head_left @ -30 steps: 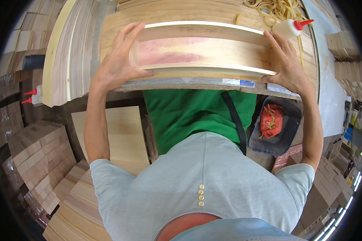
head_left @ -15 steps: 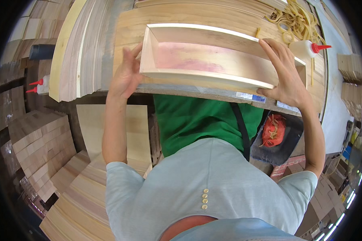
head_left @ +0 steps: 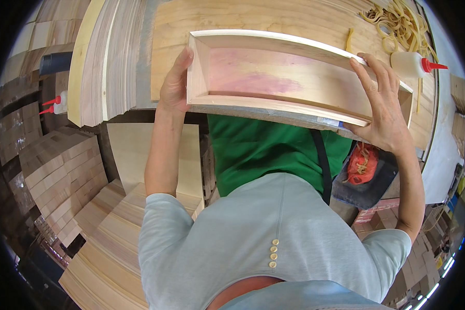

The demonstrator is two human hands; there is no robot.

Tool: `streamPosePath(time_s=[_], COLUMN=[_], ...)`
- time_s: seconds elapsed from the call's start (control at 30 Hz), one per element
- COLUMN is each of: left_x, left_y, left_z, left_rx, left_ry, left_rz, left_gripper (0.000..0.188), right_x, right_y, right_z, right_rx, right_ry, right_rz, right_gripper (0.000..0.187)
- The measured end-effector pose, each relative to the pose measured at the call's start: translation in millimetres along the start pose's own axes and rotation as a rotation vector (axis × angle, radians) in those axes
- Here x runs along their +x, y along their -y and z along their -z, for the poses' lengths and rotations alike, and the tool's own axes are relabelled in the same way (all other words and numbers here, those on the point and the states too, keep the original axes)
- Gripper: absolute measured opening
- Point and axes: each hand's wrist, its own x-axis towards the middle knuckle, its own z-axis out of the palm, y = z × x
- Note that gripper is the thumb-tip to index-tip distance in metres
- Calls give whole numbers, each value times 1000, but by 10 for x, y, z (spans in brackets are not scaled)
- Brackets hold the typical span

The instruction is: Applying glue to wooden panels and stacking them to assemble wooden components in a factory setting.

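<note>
Pale wood everywhere, and the long open wooden box (head_left: pixel 263 77) is right up by the bench's front edge; can't tell if it overhangs. My left hand (head_left: pixel 176 88) is cupped against its left end, though whether any fingers curl underneath, no idea, they're hidden. My right hand (head_left: pixel 385 111) is clamped across it near the other end, thumb on the near rim, fingertips over the far one.

What worries me: those walls look thin, so too hard a pinch on the right could bow them in, and shoving unevenly from the left might rack the corners if the joints aren't firm (can't tell from here). Drag it my way and the near side could tip off the edge. Also, the white squeeze bottle (head_left: pixel 407 64) sits just beside my right knuckles, so one careless outward swing and it's over, maybe rolling into the tan bands (head_left: pixel 398 23).
</note>
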Motion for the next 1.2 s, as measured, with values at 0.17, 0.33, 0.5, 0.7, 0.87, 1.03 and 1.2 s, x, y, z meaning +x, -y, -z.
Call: streamPosePath(time_s=[0.17,0.33,0.5,0.7,0.87,1.03,1.2], left_x=[20,-117,-164,-159,-122,-316,-245], left_y=[-39,-125,-93,27,38,-319,-328], left_z=[-162,-80,-110,-111,-17,2,-213], left_rx=[-86,92,147,85,103,940,942], left_ry=[151,-56,-36,-71,-81,-309,-210], left_rz=[-105,20,23,-27,-44,-154,-192], left_gripper=[63,73,79,68,61,66,64], right_x=[-25,27,-25,-38,-12,-64,-287], right_y=[-26,20,-15,-21,-22,-76,-348], right_z=[13,-47,-27,-38,0,116,286], right_rx=[-6,33,49,5,-9,-26,78], right_ry=[-32,-49,-72,-53,-5,-23,-164], right_rz=[20,30,35,37,8,50,-210], right_gripper=[106,102,104,106,107,115,68])
